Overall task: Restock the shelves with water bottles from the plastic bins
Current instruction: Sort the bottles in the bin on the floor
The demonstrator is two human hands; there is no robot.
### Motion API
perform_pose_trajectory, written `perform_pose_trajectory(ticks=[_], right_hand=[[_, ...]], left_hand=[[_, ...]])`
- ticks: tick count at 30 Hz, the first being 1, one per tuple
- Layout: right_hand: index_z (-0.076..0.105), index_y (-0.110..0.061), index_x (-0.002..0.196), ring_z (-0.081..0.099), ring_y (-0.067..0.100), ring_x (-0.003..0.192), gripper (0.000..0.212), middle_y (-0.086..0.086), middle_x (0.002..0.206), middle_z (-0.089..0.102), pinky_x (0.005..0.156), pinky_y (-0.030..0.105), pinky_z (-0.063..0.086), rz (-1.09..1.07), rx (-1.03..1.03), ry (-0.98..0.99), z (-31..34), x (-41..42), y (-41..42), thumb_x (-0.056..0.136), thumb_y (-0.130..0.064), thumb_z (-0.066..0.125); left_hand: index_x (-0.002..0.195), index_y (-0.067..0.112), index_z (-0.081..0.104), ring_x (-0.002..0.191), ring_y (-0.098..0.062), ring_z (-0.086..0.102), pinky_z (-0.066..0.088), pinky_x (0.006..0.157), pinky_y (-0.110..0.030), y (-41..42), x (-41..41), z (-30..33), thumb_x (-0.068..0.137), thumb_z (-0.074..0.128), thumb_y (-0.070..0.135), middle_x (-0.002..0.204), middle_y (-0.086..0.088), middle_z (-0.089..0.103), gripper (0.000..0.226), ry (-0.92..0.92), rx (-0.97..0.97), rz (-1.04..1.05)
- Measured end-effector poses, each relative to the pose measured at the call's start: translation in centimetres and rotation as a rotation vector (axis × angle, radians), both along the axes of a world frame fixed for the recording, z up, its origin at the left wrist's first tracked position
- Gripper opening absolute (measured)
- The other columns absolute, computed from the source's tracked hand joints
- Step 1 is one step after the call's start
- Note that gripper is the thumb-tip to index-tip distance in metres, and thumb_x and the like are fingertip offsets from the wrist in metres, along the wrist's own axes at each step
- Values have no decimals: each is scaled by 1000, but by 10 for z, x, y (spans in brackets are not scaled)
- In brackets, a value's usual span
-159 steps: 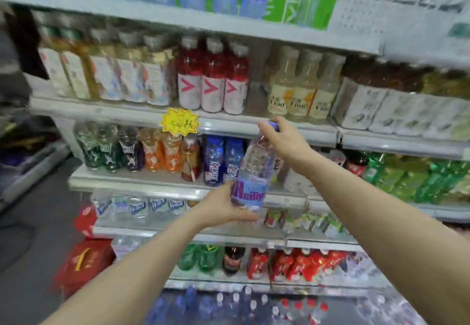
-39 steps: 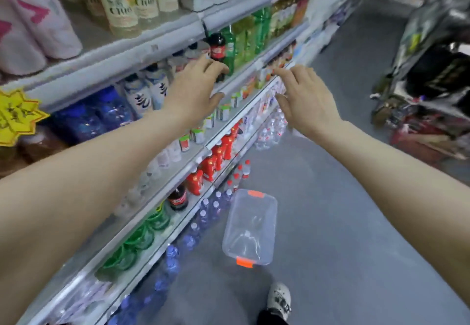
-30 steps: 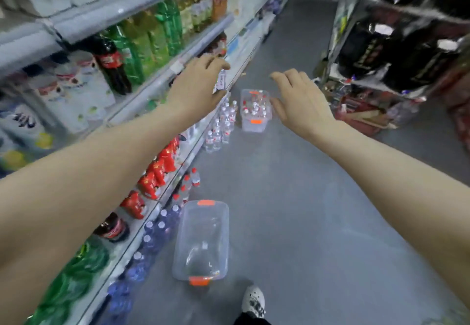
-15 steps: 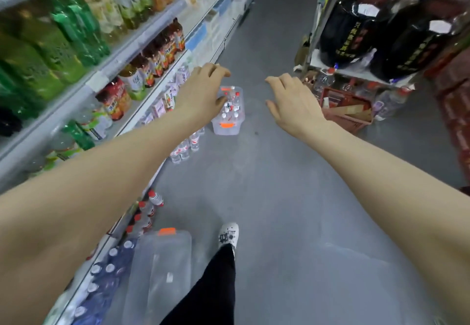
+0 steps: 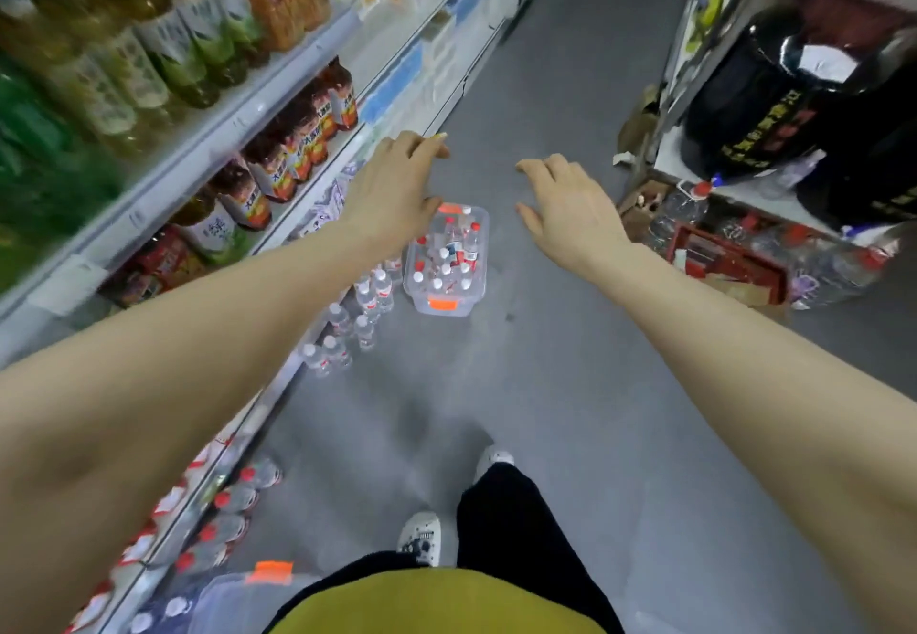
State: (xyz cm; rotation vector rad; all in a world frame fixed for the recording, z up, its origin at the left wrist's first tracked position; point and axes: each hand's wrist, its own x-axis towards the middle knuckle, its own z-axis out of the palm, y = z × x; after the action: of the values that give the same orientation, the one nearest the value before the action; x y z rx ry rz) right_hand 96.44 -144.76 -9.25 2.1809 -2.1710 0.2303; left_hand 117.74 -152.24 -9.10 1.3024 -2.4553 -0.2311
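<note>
Head view looks down a shop aisle with both bare arms stretched forward over the grey floor (image 5: 570,385). The left hand (image 5: 392,197) is held palm down, its fingers (image 5: 426,147) loosely spread and slightly bent, holding nothing. The right hand (image 5: 565,212) is likewise palm down with relaxed, parted fingers and nothing in it. Ahead and below, between the two hands, a clear plastic bin (image 5: 446,301) with orange latches stands on the floor, filled with upright water bottles (image 5: 454,251) with red and white caps. Just left of the bin, more loose bottles (image 5: 357,316) stand on the floor along the foot of the shelves (image 5: 208,137), which run up the left side and carry tea and juice drinks. A second clear bin (image 5: 238,599) with an orange latch shows at the bottom edge, near the person's white shoe (image 5: 422,534). On the right, a lower rack holds large dark jugs (image 5: 744,102) and a red crate (image 5: 724,256).
</note>
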Motion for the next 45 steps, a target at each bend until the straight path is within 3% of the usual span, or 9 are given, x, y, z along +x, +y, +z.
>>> perform_pose_trajectory(ticks=[8,11,19,28,32,35,39,42,45], right_hand=[[42,-14,141,45,35,120,47,12,134,47,97,45,41,128,165,-113,-74,-77,-213,98,-28,50],[40,-15,142,44,34,122,45,10,136,45,91,44,42,192,307,-141,-113,-98,-278,99,-27,49],[48,-12,137,51,39,111,42,15,128,51,85,45,43,307,518,-203,-254,-122,-400,96,-23,52],[35,-15,144,53,35,113,48,11,138,44,79,37,42,194,770,-154,-508,-120,-444,99,-27,50],[34,-16,145,52,35,118,53,12,143,42,89,43,46,129,822,-235,-621,-107,-448,97,-23,55],[35,-13,145,51,37,121,57,14,145,41,91,44,44,117,806,-315,-686,-95,-450,95,-24,59],[43,-9,135,54,35,115,45,13,137,50,82,36,39,90,723,-461,-737,-82,-446,95,-23,59],[48,-9,125,56,30,108,36,9,125,58,73,27,29,38,619,-561,-747,-80,-442,95,-23,60],[48,-7,122,56,31,105,33,10,122,58,73,30,31,57,604,-562,-746,-83,-442,96,-23,60]], left_hand=[[131,17,51,115,-33,47,48,86,-48,-171,-72,-84,87,63,24,129,-10,50,47,-16,120,159],[131,14,52,114,-36,48,45,89,-46,-218,-90,-130,87,59,28,126,-13,51,46,-45,216,230],[127,12,53,113,-36,50,45,90,-47,-280,-115,-273,82,67,20,126,-12,52,48,-68,542,422],[132,15,47,124,-29,42,44,95,-41,-304,-134,-519,85,68,19,134,-6,45,52,-92,767,433],[144,11,38,140,-32,27,25,114,-43,-305,-139,-631,87,64,33,149,-14,33,66,-194,728,336],[148,12,34,145,-37,17,15,118,-51,-299,-138,-694,89,53,50,155,-19,24,72,-299,708,256],[136,16,52,143,-40,21,23,112,-60,-285,-137,-737,89,41,58,150,-18,36,64,-323,645,222],[129,17,56,140,-41,22,26,109,-60,-282,-135,-751,90,47,56,145,-15,43,55,-292,573,202],[126,18,56,139,-41,26,25,109,-59,-284,-134,-751,92,42,57,143,-11,45,53,-315,590,159]])
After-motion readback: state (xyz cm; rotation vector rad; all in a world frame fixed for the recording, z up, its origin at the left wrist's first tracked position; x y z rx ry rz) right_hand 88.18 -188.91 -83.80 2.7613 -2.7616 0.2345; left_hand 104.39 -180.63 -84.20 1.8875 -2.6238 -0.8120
